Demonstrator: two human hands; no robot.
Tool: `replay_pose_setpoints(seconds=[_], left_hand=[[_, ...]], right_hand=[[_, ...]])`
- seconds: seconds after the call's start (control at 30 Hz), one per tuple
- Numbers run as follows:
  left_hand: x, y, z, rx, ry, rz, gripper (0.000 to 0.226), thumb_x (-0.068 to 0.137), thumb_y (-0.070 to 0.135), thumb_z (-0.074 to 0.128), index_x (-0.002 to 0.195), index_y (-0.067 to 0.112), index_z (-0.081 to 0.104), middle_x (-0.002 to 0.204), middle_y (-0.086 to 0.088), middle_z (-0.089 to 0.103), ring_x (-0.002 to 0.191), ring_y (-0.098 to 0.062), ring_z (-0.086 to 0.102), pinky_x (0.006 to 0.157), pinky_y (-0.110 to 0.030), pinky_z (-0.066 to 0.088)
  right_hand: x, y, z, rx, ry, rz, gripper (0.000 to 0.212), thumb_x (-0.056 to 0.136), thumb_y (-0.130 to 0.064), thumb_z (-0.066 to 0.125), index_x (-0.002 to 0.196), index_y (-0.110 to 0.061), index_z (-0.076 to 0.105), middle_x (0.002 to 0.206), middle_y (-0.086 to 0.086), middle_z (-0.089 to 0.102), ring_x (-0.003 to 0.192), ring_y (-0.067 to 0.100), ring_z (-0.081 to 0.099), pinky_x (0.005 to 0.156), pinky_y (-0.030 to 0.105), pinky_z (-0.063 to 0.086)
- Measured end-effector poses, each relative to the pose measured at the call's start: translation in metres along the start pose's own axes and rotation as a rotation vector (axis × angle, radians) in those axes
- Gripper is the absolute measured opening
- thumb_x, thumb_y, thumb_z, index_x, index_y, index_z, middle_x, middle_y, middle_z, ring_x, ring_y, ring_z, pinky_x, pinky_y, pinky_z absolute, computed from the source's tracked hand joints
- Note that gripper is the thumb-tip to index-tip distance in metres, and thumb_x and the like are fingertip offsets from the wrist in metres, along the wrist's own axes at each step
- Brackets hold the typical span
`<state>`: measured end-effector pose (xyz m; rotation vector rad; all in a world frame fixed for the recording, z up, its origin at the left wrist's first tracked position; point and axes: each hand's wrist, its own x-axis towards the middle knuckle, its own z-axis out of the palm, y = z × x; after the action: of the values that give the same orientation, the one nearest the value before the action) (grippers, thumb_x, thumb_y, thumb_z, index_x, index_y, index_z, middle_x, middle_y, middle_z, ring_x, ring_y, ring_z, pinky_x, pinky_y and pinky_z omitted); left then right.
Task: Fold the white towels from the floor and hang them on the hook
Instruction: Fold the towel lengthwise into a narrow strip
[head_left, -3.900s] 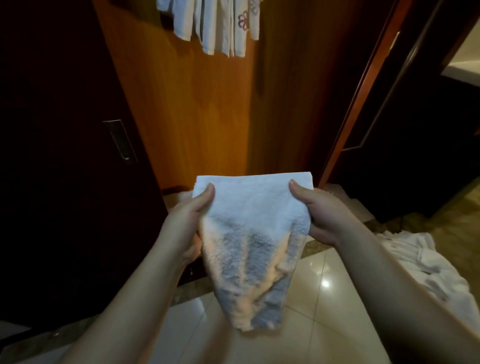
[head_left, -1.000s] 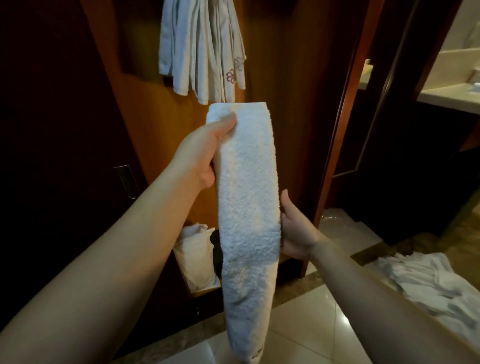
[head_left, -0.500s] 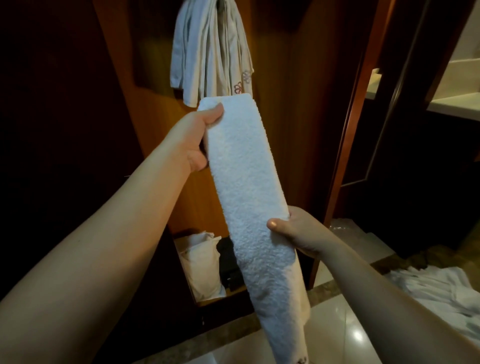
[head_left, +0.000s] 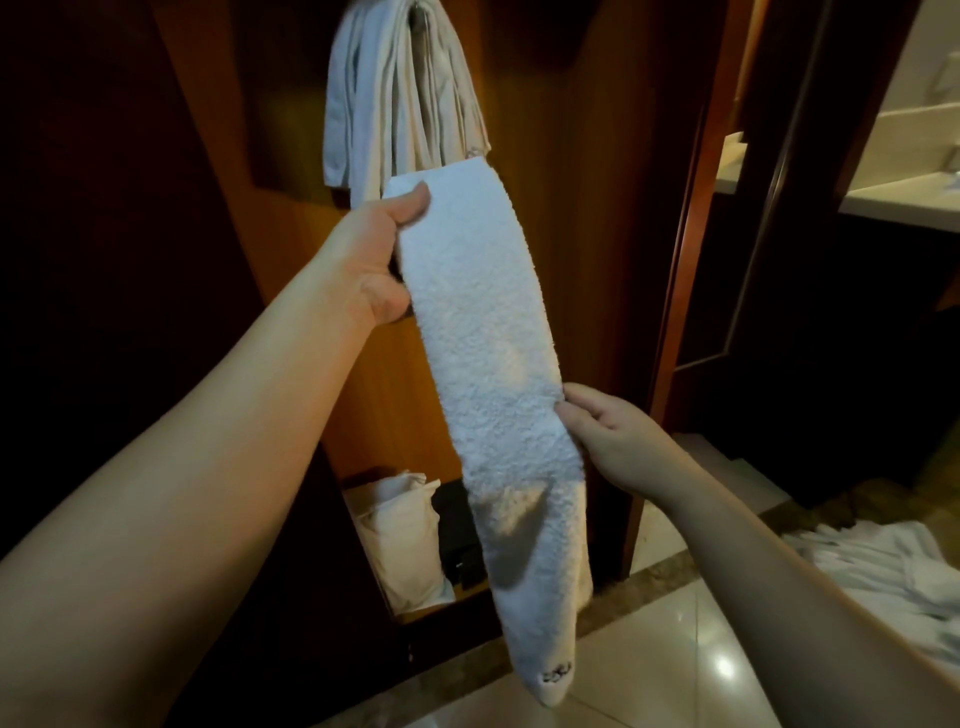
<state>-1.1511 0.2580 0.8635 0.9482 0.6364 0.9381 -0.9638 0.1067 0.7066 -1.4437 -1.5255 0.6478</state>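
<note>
**Long towel goes up to the hook**

The left hand holds the top end of the folded towel. Its thumb presses on the front and the fingers are hidden behind. The right hand pinches the right edge of the towel about halfway down, with curled fingers.

A few seconds ago the towel was a wide shape held at both top corners. Now it is one long thin strip, so the folding looks done. The right hand has slid down the edge since a second ago, and the top end now sits higher, just under the hanging towels. I think hanging comes next.

The towel's long side runs from 12 o'clock down to about 5 o'clock. Its top end points up at the hook, which is mostly hidden. The bottom tip hangs loose over the floor.

More white towels lie in a heap on the floor at 4 o'clock, so there is more work left.
</note>
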Motion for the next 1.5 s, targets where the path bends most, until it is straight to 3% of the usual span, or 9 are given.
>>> replay_pose_setpoints(seconds=[0.1, 0.27, 0.43, 0.67, 0.97, 1.17, 1.33, 1.43, 1.5], left_hand=[[0.002, 0.004, 0.003, -0.022, -0.019, 0.000, 0.035, 0.088, 0.012, 0.072, 0.117, 0.009, 0.052, 0.099, -0.023, 0.075, 0.089, -0.043, 0.074, 0.074, -0.063, 0.058], [0.004, 0.004, 0.012, 0.010, -0.008, -0.014, 0.025, 0.092, 0.014, 0.069, 0.110, 0.009, 0.052, 0.095, -0.021, 0.076, 0.087, -0.040, 0.075, 0.074, -0.063, 0.058], [0.019, 0.004, 0.015, 0.040, 0.072, -0.030, 0.016, 0.094, 0.013, 0.067, 0.103, 0.005, 0.057, 0.098, -0.020, 0.076, 0.091, -0.038, 0.074, 0.087, -0.061, 0.056], [0.050, -0.007, -0.010, 0.109, 0.209, -0.107, 0.022, 0.091, 0.014, 0.072, 0.103, 0.007, 0.055, 0.090, -0.020, 0.076, 0.082, -0.038, 0.075, 0.083, -0.061, 0.057], [0.085, -0.043, -0.031, 0.183, 0.361, -0.217, 0.040, 0.090, 0.021, 0.075, 0.122, 0.012, 0.053, 0.107, -0.018, 0.068, 0.092, -0.037, 0.069, 0.072, -0.055, 0.061], [0.090, -0.075, -0.052, 0.235, 0.317, -0.262, 0.034, 0.102, 0.033, 0.058, 0.121, 0.005, 0.055, 0.084, -0.014, 0.070, 0.066, -0.028, 0.070, 0.046, -0.039, 0.058], [0.083, -0.110, -0.074, 0.365, 0.076, -0.460, 0.077, 0.100, 0.063, 0.036, 0.148, 0.002, 0.042, 0.146, -0.029, 0.048, 0.119, -0.038, 0.059, 0.105, -0.048, 0.045], [0.064, -0.124, -0.063, 0.493, 0.142, -0.239, 0.065, 0.100, 0.060, 0.042, 0.139, 0.009, 0.056, 0.141, -0.025, 0.054, 0.105, -0.035, 0.064, 0.112, -0.047, 0.039], [0.038, -0.130, -0.052, 0.591, 0.149, 0.026, 0.042, 0.102, 0.056, 0.042, 0.110, 0.022, 0.065, 0.117, -0.006, 0.068, 0.100, -0.022, 0.064, 0.089, -0.036, 0.050]], right_hand=[[0.001, 0.004, 0.010, 0.275, 0.061, 0.054, 0.027, 0.095, -0.058, 0.047, 0.113, -0.055, 0.067, 0.115, -0.020, 0.071, 0.106, -0.001, 0.066, 0.095, 0.038, 0.050], [0.007, 0.013, 0.016, 0.531, -0.250, 0.250, 0.104, 0.048, -0.078, 0.083, 0.120, -0.006, 0.065, 0.117, 0.014, 0.071, 0.112, 0.030, 0.067, 0.102, 0.047, 0.051], [0.010, 0.013, 0.016, 0.443, -0.556, 0.435, 0.053, 0.072, -0.032, 0.079, 0.120, -0.017, 0.061, 0.119, 0.003, 0.071, 0.110, 0.017, 0.069, 0.099, 0.033, 0.054], [-0.003, 0.006, 0.006, 0.608, -0.571, 0.432, 0.090, 0.048, -0.061, 0.093, 0.119, -0.012, 0.065, 0.109, -0.003, 0.077, 0.104, 0.013, 0.072, 0.082, 0.021, 0.056], [-0.021, 0.027, 0.023, 0.926, -0.682, 0.505, 0.055, 0.059, -0.038, 0.095, 0.107, -0.015, 0.080, 0.114, 0.005, 0.075, 0.111, 0.021, 0.069, 0.096, 0.036, 0.053], [-0.013, 0.008, 0.014, 0.979, -0.623, 0.433, 0.050, 0.075, -0.036, 0.086, 0.119, -0.015, 0.075, 0.126, 0.007, 0.070, 0.122, 0.025, 0.063, 0.102, 0.040, 0.050], [0.008, -0.014, 0.001, 1.011, -0.364, 0.382, 0.054, 0.077, -0.048, 0.077, 0.119, -0.015, 0.075, 0.131, 0.015, 0.066, 0.123, 0.034, 0.062, 0.102, 0.047, 0.051], [0.024, -0.023, -0.005, 0.975, -0.188, 0.343, 0.050, 0.090, -0.050, 0.055, 0.120, -0.015, 0.073, 0.129, 0.014, 0.068, 0.120, 0.031, 0.064, 0.097, 0.042, 0.056], [0.033, -0.025, -0.008, 0.930, -0.087, 0.325, 0.055, 0.094, -0.053, 0.050, 0.128, -0.013, 0.064, 0.130, 0.012, 0.068, 0.121, 0.028, 0.064, 0.101, 0.042, 0.052]])
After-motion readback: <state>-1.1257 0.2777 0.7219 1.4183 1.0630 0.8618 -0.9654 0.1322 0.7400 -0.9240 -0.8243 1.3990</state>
